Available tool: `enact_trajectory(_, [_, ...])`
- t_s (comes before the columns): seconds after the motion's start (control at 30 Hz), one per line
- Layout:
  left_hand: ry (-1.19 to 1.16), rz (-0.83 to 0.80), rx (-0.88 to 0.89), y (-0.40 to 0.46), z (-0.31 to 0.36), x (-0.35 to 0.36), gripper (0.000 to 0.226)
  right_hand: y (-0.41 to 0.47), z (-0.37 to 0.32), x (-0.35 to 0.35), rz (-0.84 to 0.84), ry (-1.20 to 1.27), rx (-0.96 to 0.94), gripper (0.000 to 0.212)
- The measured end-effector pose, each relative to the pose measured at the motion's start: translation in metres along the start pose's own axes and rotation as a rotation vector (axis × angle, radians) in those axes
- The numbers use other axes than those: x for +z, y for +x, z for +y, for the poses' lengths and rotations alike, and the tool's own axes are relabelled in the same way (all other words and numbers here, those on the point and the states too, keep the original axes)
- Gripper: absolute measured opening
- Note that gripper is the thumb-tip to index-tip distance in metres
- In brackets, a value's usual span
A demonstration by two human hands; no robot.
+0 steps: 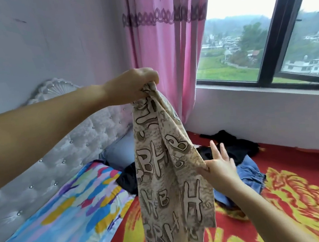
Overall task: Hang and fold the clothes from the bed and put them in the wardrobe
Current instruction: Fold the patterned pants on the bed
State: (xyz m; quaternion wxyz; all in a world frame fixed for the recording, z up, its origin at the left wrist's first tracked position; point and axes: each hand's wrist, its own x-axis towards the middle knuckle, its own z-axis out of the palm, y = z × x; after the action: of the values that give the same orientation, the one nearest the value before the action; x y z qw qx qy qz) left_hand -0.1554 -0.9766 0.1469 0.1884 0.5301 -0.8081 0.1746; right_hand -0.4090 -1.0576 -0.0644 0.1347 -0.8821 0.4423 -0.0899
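A beige garment [169, 179] printed with large letters hangs in mid-air over the bed. My left hand [132, 85] grips its bunched top edge, held high in front of the pink curtain. My right hand [219, 168] pinches the garment's right edge between thumb and forefinger, the other fingers spread straight. On the red and yellow bedspread [296, 195] behind lie black clothes [232, 145] and a blue denim piece [250, 178]. Another dark garment [126, 178] shows left of the hanging cloth.
A grey tufted headboard [48, 155] runs along the left. A multicoloured pillow [66, 212] and a blue-grey pillow [119, 153] lie below it. A pink curtain [166, 52] hangs beside a dark-framed window [275, 39] at the right. No wardrobe is in view.
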Motion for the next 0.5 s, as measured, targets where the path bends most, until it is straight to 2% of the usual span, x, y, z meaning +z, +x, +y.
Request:
enact_trajectory(0.03, [0.003, -0.002, 0.024, 0.0, 0.003, -0.002, 0.019, 0.008, 0.001, 0.005, -0.053, 0.013, -0.041, 0.033])
enact_trajectory(0.1, [0.009, 0.0, 0.061, 0.001, 0.008, -0.007, 0.016, 0.023, -0.007, 0.02, -0.17, 0.145, -0.132, 0.049])
enact_trajectory(0.13, [0.01, -0.001, 0.065, 0.0, 0.01, -0.01, 0.017, 0.027, -0.011, 0.028, -0.173, 0.219, -0.163, 0.055])
enact_trajectory(0.23, [0.001, -0.02, 0.012, -0.009, 0.009, -0.024, 0.017, 0.031, -0.015, 0.03, -0.07, 0.389, -0.156, 0.04])
enact_trajectory(0.37, [0.074, -0.112, -0.176, -0.031, -0.012, -0.038, 0.02, 0.037, 0.011, 0.008, 0.105, 0.506, -0.198, 0.039])
enact_trajectory(0.5, [0.101, -0.165, -0.265, -0.049, -0.042, -0.024, 0.023, 0.03, 0.02, -0.036, 0.082, 0.558, -0.18, 0.047])
